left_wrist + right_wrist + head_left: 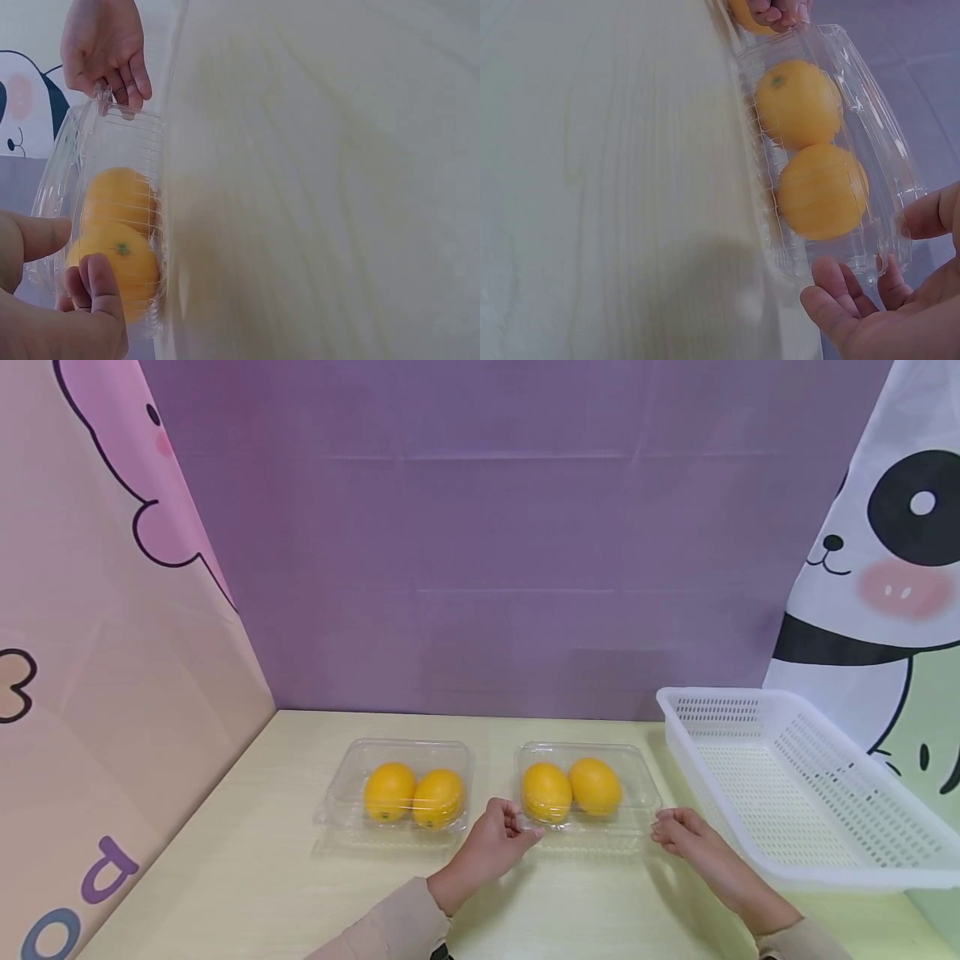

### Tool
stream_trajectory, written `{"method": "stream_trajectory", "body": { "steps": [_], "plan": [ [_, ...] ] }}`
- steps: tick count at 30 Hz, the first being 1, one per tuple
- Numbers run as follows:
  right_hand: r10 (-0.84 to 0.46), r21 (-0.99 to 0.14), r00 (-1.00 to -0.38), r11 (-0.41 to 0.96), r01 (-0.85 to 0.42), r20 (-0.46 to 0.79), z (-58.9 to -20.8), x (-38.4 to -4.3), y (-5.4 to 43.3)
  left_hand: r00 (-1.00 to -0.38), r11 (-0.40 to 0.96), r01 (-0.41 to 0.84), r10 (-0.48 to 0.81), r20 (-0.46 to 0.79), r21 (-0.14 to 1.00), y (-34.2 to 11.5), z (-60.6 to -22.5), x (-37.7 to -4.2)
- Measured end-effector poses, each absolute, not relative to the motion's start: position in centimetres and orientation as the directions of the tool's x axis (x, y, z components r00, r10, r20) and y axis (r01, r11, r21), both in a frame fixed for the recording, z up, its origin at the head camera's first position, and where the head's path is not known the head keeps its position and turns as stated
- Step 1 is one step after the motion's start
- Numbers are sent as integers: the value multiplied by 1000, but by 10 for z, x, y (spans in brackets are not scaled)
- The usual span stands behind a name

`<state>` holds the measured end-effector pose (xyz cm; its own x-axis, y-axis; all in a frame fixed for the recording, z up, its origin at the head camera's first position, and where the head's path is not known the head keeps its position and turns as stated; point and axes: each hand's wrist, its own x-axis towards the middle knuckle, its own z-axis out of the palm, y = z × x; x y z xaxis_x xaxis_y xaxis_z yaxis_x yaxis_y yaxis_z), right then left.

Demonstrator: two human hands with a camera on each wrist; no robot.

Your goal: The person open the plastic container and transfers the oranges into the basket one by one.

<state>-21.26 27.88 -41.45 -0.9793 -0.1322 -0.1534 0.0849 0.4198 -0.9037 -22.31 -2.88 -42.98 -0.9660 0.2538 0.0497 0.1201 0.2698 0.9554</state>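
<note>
A clear plastic clamshell box [637,777] with two oranges [120,262] inside stands closed on the table, in front of me. At its near left corner, my left hand [498,839] pinches the rim between thumb and fingers. My right hand [693,843] pinches the near right corner; in the right wrist view its thumb [926,214] lies on the lid side and the fingers are curled below. A second clear box [341,785], also closed over two oranges [414,795], sits to the left, apart from my left hand.
A white perforated plastic basket [757,852] stands at the right, close beside my right hand. Behind the table [247,860] rises a purple cloth backdrop [480,568], with printed cartoon panels on both sides.
</note>
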Motion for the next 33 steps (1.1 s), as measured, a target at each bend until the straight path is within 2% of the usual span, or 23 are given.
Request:
{"method": "stream_trajectory", "body": {
  "steps": [33],
  "plan": [
    [-123, -904, -982, 420, 79, -143, -413, -211, 277, -979, 174, 80, 200, 45, 981, -23, -429, -222]
  ]
}}
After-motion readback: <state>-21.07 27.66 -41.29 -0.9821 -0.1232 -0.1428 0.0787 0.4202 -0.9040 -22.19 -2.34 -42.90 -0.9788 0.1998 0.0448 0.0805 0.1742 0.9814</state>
